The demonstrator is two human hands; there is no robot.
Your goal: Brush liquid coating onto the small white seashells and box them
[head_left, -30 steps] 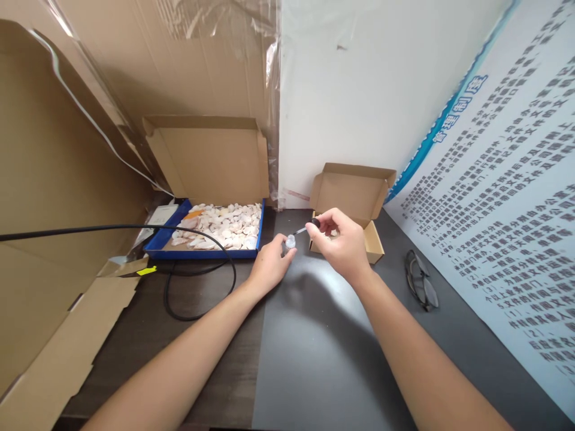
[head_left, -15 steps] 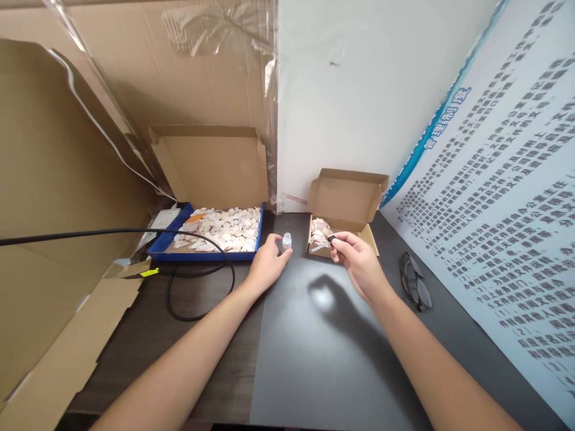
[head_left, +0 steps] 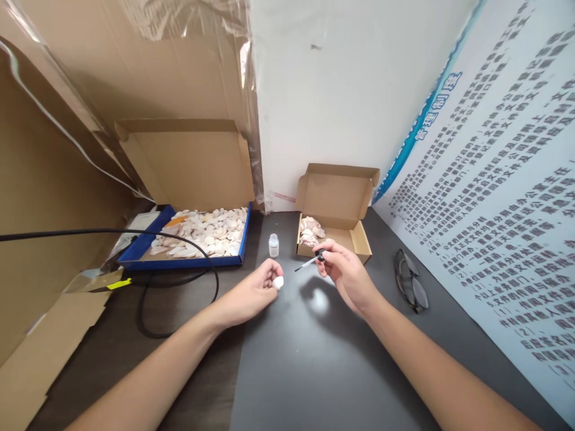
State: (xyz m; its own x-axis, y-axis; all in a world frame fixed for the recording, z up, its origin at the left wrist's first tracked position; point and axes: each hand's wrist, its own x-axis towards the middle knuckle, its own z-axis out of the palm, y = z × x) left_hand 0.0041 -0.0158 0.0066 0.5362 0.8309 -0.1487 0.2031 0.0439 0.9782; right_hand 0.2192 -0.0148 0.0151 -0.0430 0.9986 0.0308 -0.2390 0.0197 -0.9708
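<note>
1. Left hand (head_left: 255, 292): fingers curled, thumb and fingertips closed together on a small white shell (head_left: 278, 282). The shell projects from the fingertips toward the right and is held over the grey mat (head_left: 287, 377), near the mat's left edge.
2. Right hand (head_left: 349, 276): thumb and fingers pinched on the black cap (head_left: 320, 255) of a small brush (head_left: 307, 264). The brush slants down and to the left; its dark tip is near the shell but apart from it.
3. Bottle (head_left: 274, 246): small, clear, upright and uncapped, on the mat just beyond the left hand. Neither hand touches it. The label print is too small to read.
4. Blue box (head_left: 179, 262): to the left of the bottle, lid raised, its tray spread with many pale shells (head_left: 211, 230). One orange piece (head_left: 176, 221) lies at the upper left of the pile.
5. Small cardboard box (head_left: 360, 239): to the right of the bottle, lid raised, with reddish-white shells (head_left: 311, 230) gathered at its left end. The right hand is in front of this box; whether the two touch cannot be told.
6. Surroundings: dark glasses (head_left: 411, 282) lie to the right of the right hand, beside a printed poster (head_left: 485, 197). A black cable (head_left: 148, 231) passes in front of the blue box and loops on the wooden table (head_left: 193, 371).
</note>
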